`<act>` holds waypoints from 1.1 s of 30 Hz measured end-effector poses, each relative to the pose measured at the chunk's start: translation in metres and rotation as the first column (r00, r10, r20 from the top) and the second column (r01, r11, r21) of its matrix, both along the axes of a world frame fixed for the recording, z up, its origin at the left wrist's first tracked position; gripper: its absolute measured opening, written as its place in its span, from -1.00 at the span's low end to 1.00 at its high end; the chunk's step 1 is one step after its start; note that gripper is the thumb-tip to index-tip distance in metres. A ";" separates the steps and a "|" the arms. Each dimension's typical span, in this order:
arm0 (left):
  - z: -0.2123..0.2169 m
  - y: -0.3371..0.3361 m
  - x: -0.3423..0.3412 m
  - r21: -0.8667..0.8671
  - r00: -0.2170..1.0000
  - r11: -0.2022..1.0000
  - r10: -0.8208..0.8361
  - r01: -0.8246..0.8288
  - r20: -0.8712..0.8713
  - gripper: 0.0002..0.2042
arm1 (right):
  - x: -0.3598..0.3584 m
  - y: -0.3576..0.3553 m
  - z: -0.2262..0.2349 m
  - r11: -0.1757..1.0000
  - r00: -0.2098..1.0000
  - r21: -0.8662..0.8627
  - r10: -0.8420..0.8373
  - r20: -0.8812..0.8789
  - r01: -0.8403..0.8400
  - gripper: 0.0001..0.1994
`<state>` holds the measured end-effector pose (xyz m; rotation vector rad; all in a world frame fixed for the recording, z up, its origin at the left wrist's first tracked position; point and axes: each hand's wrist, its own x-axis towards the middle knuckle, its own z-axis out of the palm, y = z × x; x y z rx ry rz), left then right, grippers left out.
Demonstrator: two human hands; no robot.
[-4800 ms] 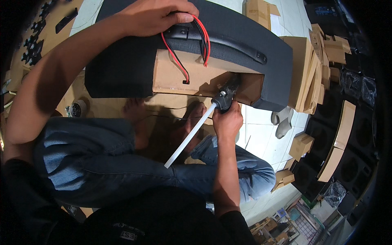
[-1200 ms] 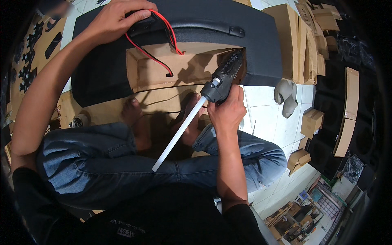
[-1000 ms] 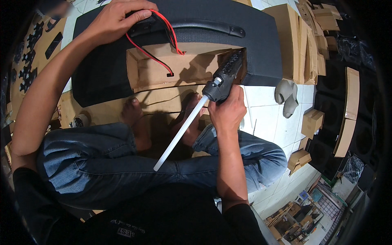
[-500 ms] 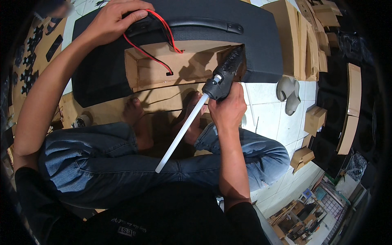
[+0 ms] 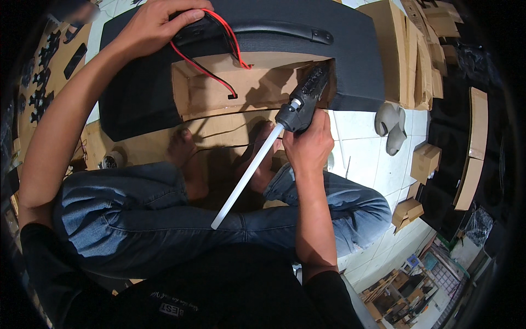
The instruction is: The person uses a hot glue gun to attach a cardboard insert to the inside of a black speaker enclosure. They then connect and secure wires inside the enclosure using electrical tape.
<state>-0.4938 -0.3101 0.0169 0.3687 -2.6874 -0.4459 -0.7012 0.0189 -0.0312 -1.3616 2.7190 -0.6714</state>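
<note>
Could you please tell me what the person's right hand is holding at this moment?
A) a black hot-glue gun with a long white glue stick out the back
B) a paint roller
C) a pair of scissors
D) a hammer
A: the right hand grips a black glue gun whose nozzle points into the open wooden cavity of the black-covered speaker box, with the white glue stick trailing back over the jeans.

I see a white tiled floor (image 5: 383, 164) under an even indoor light. A flat cardboard sheet (image 5: 137, 148) lies on it, and a pair of grey slippers (image 5: 390, 127) sits on the tiles to the right. Wooden boxes (image 5: 422, 162) and stacked brown panels (image 5: 416, 60) crowd the right side, next to dark fabric-covered cabinets (image 5: 449, 137). Small black cut-out parts (image 5: 41, 88) lie spread out at far left. A cluttered rack (image 5: 405, 285) stands at lower right.
</note>
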 end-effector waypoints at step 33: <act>0.036 0.031 0.042 0.000 0.975 0.992 0.128 -0.130 0.181 -0.56 | 0.018 0.023 -0.022 0.961 0.812 -0.237 0.252 0.526 -0.144 -0.66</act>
